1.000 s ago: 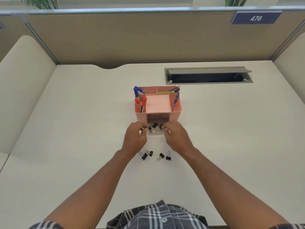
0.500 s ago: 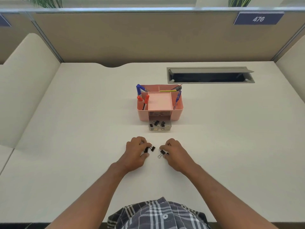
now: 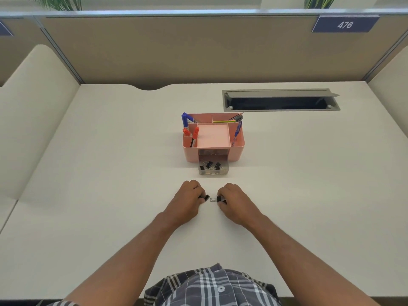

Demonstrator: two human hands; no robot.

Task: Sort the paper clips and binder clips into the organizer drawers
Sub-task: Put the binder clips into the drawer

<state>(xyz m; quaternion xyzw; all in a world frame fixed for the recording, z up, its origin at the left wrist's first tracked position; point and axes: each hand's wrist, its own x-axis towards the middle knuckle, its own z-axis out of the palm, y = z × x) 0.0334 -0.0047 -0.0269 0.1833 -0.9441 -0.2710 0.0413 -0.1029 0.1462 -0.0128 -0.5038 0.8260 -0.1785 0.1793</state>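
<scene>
The left hand [image 3: 187, 200] is pinching a black binder clip [image 3: 206, 197] on the desk [image 3: 110, 195]; the right hand [image 3: 235, 200] is pinching another clip [image 3: 218, 199] just beside it. Beyond them, the pink organizer's [image 3: 213, 138] clear drawer [image 3: 213, 171] is sitting pulled out, holding several clips.

The drawer [image 3: 213, 169] sticks out in front of the organizer [image 3: 213, 138] (clips [image 3: 208, 165] lie in it), hands nearer.

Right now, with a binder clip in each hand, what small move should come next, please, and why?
Probably carry both clips forward and drop them in: the left hand and right hand each pinch a binder clip, and the clear drawer stands open with clips already inside.
</scene>
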